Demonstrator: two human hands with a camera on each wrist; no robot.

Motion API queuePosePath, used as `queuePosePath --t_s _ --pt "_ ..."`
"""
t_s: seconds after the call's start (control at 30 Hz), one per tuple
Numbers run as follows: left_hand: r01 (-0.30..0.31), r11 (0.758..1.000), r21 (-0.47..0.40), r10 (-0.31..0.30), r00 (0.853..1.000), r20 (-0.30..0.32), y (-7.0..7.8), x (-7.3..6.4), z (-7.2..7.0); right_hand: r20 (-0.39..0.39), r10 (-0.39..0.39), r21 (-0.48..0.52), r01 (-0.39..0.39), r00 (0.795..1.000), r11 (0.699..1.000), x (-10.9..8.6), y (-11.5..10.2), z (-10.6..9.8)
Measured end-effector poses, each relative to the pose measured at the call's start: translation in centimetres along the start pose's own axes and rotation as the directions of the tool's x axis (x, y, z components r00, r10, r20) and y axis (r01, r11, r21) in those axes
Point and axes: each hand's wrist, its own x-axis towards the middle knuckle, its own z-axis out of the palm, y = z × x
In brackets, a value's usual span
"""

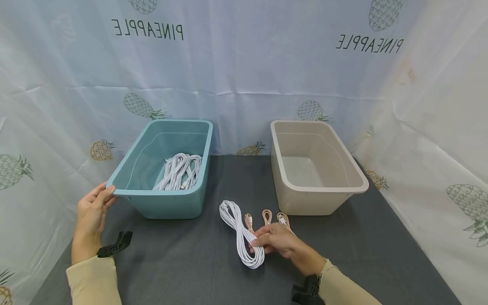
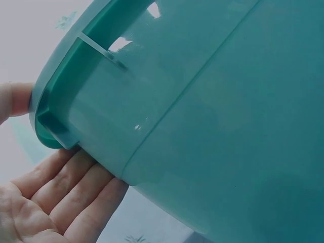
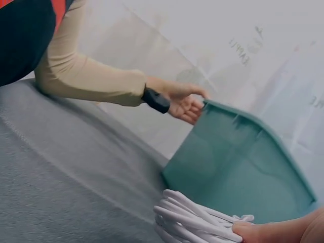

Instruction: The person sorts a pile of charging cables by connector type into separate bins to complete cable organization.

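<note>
My left hand [image 1: 91,212] grips the near left corner of the teal bin [image 1: 167,205]. In the left wrist view the thumb lies at the outer rim and the fingers [image 2: 81,190] reach beneath it. Inside that bin lie bundles of white cable [image 1: 179,169]. Between the two bins, my right hand [image 1: 278,241] pinches a coiled white cable [image 1: 240,237] by its lower part, its loops pointing up and left. The right wrist view shows the coil's looped end [image 3: 187,217] in front of the teal bin. Several pinkish cables [image 1: 267,217] lie just behind my right hand, which partly hides them.
A beige bin [image 1: 316,201] stands at the right, with nothing visible inside. Both bins are on a dark grey table [image 1: 175,262]. A white curtain printed with pineapples [image 1: 244,63] hangs behind and along the sides, close to the bins' far ends.
</note>
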Motion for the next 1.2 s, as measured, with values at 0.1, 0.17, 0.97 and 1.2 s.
queuePosePath --t_s 0.1,0.17,0.97,1.2 --pt "-0.001 1.0 -0.007 0.001 1.0 0.003 0.0 0.0 0.0 0.032 -0.019 0.018 0.019 0.999 1.0 0.0 -0.7 -0.3" --pt "-0.003 1.0 -0.01 0.003 1.0 0.004 0.0 0.0 0.0 0.049 -0.033 0.035 0.031 0.998 0.999 0.0 -1.0 -0.5" --pt "0.0 1.0 -0.008 0.0 1.0 0.009 -0.1 0.1 -0.1 0.033 -0.143 0.102 0.139 0.989 0.985 1.1 -8.6 -0.3" --pt "-0.003 1.0 0.001 0.003 1.0 0.014 0.0 0.1 -0.1 0.051 -0.183 0.104 0.177 0.982 0.979 1.8 -10.6 0.6"
